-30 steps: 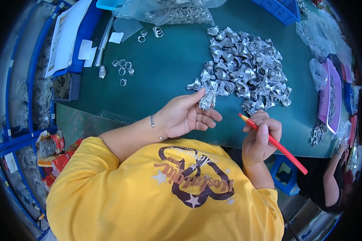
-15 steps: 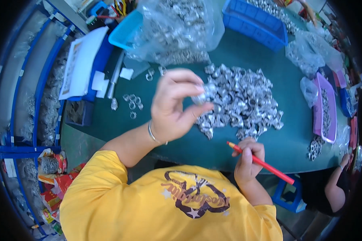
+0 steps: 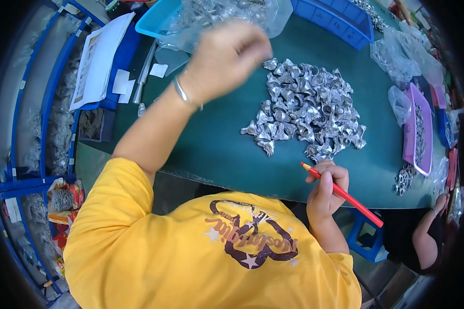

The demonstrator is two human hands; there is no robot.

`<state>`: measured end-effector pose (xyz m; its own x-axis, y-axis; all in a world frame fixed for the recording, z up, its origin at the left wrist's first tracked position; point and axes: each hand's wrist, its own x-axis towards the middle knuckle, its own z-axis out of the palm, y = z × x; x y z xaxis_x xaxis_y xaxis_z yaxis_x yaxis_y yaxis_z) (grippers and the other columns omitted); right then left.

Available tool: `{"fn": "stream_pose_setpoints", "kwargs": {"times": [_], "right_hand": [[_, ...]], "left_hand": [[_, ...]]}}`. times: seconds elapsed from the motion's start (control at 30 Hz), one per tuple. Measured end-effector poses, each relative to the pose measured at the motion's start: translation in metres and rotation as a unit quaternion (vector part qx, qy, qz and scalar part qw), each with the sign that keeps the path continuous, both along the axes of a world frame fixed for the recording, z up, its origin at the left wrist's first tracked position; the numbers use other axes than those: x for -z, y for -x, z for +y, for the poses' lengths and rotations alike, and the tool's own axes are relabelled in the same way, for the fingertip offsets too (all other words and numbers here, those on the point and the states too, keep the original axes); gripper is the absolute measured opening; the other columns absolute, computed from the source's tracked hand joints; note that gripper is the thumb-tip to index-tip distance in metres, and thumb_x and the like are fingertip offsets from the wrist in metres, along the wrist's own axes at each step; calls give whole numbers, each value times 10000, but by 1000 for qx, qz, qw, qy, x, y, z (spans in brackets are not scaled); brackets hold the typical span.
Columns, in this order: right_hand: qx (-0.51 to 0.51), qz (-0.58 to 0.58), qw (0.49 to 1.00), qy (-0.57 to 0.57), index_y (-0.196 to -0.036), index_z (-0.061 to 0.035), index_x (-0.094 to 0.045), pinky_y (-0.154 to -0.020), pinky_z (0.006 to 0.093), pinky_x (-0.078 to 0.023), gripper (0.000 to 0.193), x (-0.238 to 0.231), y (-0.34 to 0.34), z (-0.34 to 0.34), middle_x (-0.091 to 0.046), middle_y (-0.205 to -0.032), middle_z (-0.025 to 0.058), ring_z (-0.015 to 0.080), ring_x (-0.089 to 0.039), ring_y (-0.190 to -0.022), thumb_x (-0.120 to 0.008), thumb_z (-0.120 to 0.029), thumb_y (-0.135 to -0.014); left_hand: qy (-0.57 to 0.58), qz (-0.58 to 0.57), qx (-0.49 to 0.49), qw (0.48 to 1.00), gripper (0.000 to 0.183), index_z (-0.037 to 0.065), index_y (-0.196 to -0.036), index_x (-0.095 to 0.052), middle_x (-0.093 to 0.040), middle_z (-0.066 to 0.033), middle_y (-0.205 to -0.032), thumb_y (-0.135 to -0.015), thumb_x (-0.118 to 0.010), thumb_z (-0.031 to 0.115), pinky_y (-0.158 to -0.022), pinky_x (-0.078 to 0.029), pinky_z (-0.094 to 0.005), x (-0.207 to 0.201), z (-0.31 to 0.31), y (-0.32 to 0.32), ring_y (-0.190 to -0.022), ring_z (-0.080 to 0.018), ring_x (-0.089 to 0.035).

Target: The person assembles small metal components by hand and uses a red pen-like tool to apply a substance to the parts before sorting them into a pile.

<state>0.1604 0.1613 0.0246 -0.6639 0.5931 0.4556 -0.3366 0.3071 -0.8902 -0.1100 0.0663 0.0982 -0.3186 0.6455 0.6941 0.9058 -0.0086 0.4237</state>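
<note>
My left hand [image 3: 231, 54] is raised over the far left part of the table, close to a clear plastic bag [image 3: 201, 15] full of silvery metal pieces. Its fingers are smeared by motion, and whatever they may hold cannot be made out. Wrapped in my right hand [image 3: 327, 188] is a red pencil [image 3: 357, 207], its tip pointing up and left. That hand is at the table's near edge, just below a heap of silver rings [image 3: 309, 108] with chunky ornate tops.
On the left stand a tapered metal rod [image 3: 144, 72], white papers [image 3: 100, 62] and blue shelving [image 3: 38, 103]. A blue bin [image 3: 340, 23] sits at the back, a purple basket [image 3: 417, 129] at the right. Another person's arm [image 3: 427, 232] shows at the lower right.
My left hand has swung up and away from the ring heap, where it held a silver ring, toward the plastic bag. My right hand keeps the pencil; the view has shifted slightly.
</note>
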Motion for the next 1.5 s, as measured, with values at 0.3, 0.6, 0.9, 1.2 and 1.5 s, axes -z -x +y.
{"fn": "stream_pose_setpoints", "kwargs": {"times": [0.3,0.6,0.9,1.2,1.5], "right_hand": [[-10,-22,1000,12,-855,-18,-453,-625,269,-405,54,1,5,0,-550,-689,93,136,-490,-614,-452,-61,-888],[-31,-22,999,12,-870,-8,-463,-605,258,-407,45,0,13,-5,-555,-711,96,131,-502,-610,-457,-50,-883],[-44,-17,999,-10,-878,-24,-471,-649,297,-401,51,-4,17,-7,-572,-682,80,145,-513,-612,-476,-74,-880],[-71,-16,994,-80,-851,-34,-495,-667,329,-398,25,-8,18,-4,-580,-678,64,181,-535,-602,-511,-39,-833],[-84,-13,986,-146,-842,-27,-515,-638,336,-394,113,-9,22,-5,-583,-695,63,205,-544,-586,-559,41,-764]], "left_hand": [[278,-208,-24,938,299,12,-777,-592,-570,-117,-770,-694,-771,236,-625,-484,-319,93,-41,-59,-703,-246,-589],[158,-179,-30,971,234,12,-730,-600,-584,-118,-955,-681,-779,155,-678,-486,-293,104,-58,-69,-795,-219,-594],[37,-718,135,682,199,19,-895,-553,-630,-139,-943,-749,-679,-32,-577,-497,-215,81,-59,-112,-742,-132,-616],[83,-729,166,659,406,-21,-1158,-540,-613,-112,-993,-771,-660,-47,-616,-518,-215,77,-54,-123,-755,-119,-610],[134,-697,163,685,354,-38,-1128,-552,-595,-100,-998,-791,-660,-35,-681,-537,-230,75,-57,-125,-826,-137,-624]]}}
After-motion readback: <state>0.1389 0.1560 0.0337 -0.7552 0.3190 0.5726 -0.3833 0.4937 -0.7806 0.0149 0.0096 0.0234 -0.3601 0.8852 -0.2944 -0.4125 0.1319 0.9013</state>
